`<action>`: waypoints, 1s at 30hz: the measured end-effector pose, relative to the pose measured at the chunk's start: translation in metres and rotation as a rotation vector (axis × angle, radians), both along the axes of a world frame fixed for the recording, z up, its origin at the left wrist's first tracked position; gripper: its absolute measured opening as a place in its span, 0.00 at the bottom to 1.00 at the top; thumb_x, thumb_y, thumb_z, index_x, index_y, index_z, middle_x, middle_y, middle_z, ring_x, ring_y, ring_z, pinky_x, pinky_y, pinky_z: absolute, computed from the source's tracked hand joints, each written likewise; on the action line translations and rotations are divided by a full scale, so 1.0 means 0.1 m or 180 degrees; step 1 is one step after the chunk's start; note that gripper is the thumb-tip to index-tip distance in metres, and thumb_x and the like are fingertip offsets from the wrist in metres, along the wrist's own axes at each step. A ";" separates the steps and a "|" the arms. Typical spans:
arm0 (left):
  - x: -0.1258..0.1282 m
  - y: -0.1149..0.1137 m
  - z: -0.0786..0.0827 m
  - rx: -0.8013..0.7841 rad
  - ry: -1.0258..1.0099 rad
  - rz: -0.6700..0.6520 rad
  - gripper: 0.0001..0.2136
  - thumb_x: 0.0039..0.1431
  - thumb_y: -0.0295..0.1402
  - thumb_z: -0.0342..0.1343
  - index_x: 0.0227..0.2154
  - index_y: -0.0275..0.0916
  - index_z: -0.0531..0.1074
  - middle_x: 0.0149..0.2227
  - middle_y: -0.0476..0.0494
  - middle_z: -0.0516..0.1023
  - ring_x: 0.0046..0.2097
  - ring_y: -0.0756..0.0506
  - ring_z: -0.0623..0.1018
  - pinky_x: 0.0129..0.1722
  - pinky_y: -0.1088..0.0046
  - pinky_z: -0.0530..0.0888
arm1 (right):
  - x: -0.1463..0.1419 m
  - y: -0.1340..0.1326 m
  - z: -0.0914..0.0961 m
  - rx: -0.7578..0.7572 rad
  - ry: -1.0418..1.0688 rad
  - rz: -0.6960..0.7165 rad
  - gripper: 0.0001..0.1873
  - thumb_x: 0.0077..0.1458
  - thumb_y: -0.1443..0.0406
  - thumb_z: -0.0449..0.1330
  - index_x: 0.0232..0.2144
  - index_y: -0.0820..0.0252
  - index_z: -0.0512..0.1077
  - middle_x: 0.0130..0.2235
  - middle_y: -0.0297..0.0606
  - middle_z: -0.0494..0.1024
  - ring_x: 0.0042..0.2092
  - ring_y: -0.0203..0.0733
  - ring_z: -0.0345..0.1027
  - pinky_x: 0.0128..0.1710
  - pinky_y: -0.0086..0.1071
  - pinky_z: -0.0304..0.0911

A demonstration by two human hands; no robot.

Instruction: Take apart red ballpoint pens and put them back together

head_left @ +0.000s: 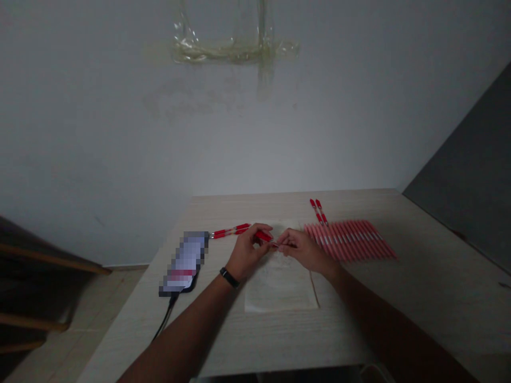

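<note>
Over the middle of the table, my left hand is closed around a red pen. Its end points toward my right hand, whose fingers are pinched at that end on a small thin part. The exact shape of that part is hidden by the fingertips. Just left of my left hand lie red pens side by side. To the right of my right hand stretches a neat row of several red pens, slightly blurred. Two more red pens lie behind that row.
Under my hands is a pale sheet on the light wooden table. A phone with a black cable lies at the left. The wall rises behind the table, with clear tape on it.
</note>
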State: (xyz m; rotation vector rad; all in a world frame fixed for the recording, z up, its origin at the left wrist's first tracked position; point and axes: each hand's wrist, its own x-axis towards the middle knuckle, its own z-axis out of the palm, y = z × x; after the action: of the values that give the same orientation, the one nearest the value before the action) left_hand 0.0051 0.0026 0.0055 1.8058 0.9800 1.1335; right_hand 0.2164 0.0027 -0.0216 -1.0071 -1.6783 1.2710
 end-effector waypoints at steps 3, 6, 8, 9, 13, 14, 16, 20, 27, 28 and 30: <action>0.01 -0.01 0.01 -0.0014 -0.0040 -0.0079 0.19 0.58 0.31 0.62 0.52 0.40 0.70 0.39 0.44 0.79 0.38 0.46 0.79 0.40 0.69 0.75 | -0.03 -0.02 -0.02 -0.0324 0.0204 0.0140 0.10 0.55 0.62 0.66 0.37 0.57 0.70 0.31 0.32 0.78 0.32 0.37 0.72 0.32 0.31 0.65; 0.02 -0.03 0.01 -0.0016 -0.0052 -0.0179 0.21 0.58 0.31 0.61 0.55 0.41 0.68 0.40 0.43 0.79 0.39 0.46 0.78 0.41 0.68 0.75 | -0.04 -0.04 -0.01 -0.0462 0.0264 0.0213 0.11 0.55 0.61 0.66 0.37 0.58 0.70 0.32 0.34 0.79 0.31 0.37 0.73 0.31 0.31 0.66; 0.01 -0.03 0.00 -0.0033 -0.0073 -0.0228 0.21 0.59 0.31 0.61 0.56 0.41 0.67 0.40 0.44 0.78 0.39 0.46 0.78 0.42 0.68 0.75 | -0.04 -0.04 0.00 -0.0498 0.0266 0.0223 0.12 0.55 0.61 0.66 0.38 0.58 0.70 0.33 0.34 0.80 0.32 0.37 0.74 0.31 0.31 0.66; 0.01 -0.03 -0.01 -0.0046 -0.0083 -0.0239 0.21 0.59 0.30 0.60 0.56 0.41 0.67 0.40 0.44 0.78 0.39 0.46 0.78 0.42 0.69 0.75 | -0.04 -0.05 0.00 -0.0515 0.0260 0.0221 0.12 0.54 0.61 0.67 0.38 0.58 0.70 0.32 0.34 0.80 0.32 0.37 0.74 0.31 0.31 0.66; -0.01 -0.01 -0.05 -0.0098 -0.0174 -0.0252 0.20 0.61 0.29 0.57 0.56 0.42 0.67 0.39 0.45 0.77 0.40 0.46 0.78 0.42 0.69 0.75 | -0.04 -0.04 0.00 -0.0535 0.0249 0.0221 0.13 0.52 0.63 0.68 0.39 0.58 0.71 0.32 0.33 0.79 0.32 0.37 0.74 0.31 0.30 0.66; -0.01 -0.01 -0.05 -0.0099 -0.0194 -0.0251 0.19 0.62 0.28 0.56 0.56 0.42 0.68 0.39 0.45 0.77 0.40 0.47 0.78 0.42 0.69 0.75 | -0.04 -0.04 0.00 -0.0531 0.0248 0.0219 0.13 0.52 0.63 0.68 0.39 0.58 0.71 0.32 0.33 0.79 0.31 0.37 0.73 0.31 0.30 0.66; -0.01 -0.01 -0.05 -0.0104 -0.0230 -0.0246 0.19 0.62 0.28 0.55 0.56 0.41 0.68 0.40 0.45 0.77 0.40 0.47 0.78 0.43 0.69 0.75 | -0.03 -0.03 -0.01 -0.0527 0.0241 0.0202 0.13 0.52 0.64 0.68 0.39 0.58 0.71 0.31 0.32 0.78 0.31 0.37 0.73 0.30 0.30 0.65; 0.00 -0.01 -0.02 -0.0121 -0.0237 -0.0193 0.20 0.60 0.27 0.55 0.55 0.41 0.69 0.40 0.45 0.77 0.40 0.47 0.78 0.43 0.69 0.75 | -0.01 -0.03 0.00 -0.0569 0.0178 0.0186 0.12 0.53 0.63 0.67 0.39 0.58 0.71 0.31 0.32 0.78 0.31 0.37 0.73 0.30 0.29 0.65; 0.00 -0.02 0.00 -0.0038 -0.0165 0.0035 0.18 0.58 0.27 0.55 0.52 0.41 0.71 0.39 0.45 0.78 0.39 0.46 0.77 0.42 0.69 0.74 | 0.01 -0.03 0.02 -0.0395 0.0100 0.0215 0.09 0.54 0.63 0.65 0.37 0.58 0.72 0.33 0.34 0.79 0.31 0.36 0.72 0.31 0.30 0.67; 0.00 -0.02 -0.01 -0.0024 -0.0154 0.0040 0.18 0.58 0.27 0.56 0.52 0.41 0.72 0.39 0.45 0.78 0.39 0.46 0.77 0.42 0.69 0.74 | 0.01 -0.03 0.02 -0.0363 0.0094 0.0214 0.08 0.55 0.62 0.65 0.37 0.58 0.72 0.33 0.34 0.79 0.31 0.36 0.72 0.31 0.30 0.67; -0.01 -0.02 -0.01 0.0001 -0.0141 0.0046 0.17 0.59 0.27 0.56 0.51 0.40 0.72 0.38 0.46 0.77 0.39 0.47 0.77 0.41 0.70 0.74 | 0.01 -0.03 0.01 -0.0300 0.0073 0.0201 0.08 0.56 0.61 0.64 0.37 0.58 0.73 0.32 0.34 0.78 0.31 0.36 0.72 0.31 0.30 0.67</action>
State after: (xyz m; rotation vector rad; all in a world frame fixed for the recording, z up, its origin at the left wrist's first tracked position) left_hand 0.0043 0.0010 0.0044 1.7689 0.9685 1.1777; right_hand 0.2173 -0.0001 -0.0210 -0.9975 -1.6573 1.4092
